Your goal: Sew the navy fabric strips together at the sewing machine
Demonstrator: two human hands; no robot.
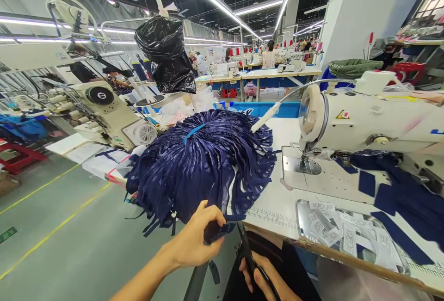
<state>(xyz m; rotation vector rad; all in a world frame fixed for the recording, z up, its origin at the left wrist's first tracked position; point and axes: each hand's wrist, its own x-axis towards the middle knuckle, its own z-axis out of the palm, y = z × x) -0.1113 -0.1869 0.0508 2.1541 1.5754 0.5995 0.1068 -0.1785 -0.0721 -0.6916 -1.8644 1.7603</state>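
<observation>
A large bundle of navy fabric strips [194,167], tied with a bright blue band [193,132], fans out over the front edge of the table. My left hand [197,234] is closed on the end of a navy fabric strip [227,228] at the bundle's lower edge. Just to the right, my right hand [265,275] grips black scissors [247,248]. Their blades point up toward the held strip, and whether they touch it I cannot tell. A loose dark scrap [214,272] shows below my left hand.
A sewing machine [367,116] stands on the right of the white table [274,199]. Before it lie a metal tray [301,218] of printed labels and navy fabric pieces [409,204]. Another machine [111,111] is at left, and a black plastic bag [166,51] hangs behind the bundle.
</observation>
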